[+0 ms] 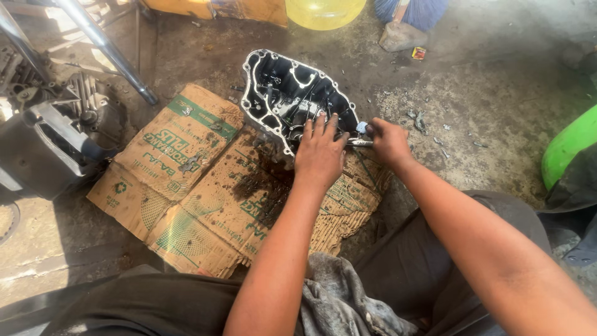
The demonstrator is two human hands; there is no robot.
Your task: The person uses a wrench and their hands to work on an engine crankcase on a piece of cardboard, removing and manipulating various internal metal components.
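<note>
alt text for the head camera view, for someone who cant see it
A person's left hand presses flat on a dark metal engine casing lying open side up on oil-stained flattened cardboard, while the right hand grips a slim metal tool at the casing's edge. Around them is a dirty concrete floor, with a grey rag on the person's lap.

The engine cover [292, 93] lies on the cardboard [205, 186]; the engine block [56, 130] sits left, perhaps touching it.

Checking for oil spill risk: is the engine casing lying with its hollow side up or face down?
Hollow side up. The engine casing lies flat on the cardboard, its inner ribs and cavities open to view.
</note>
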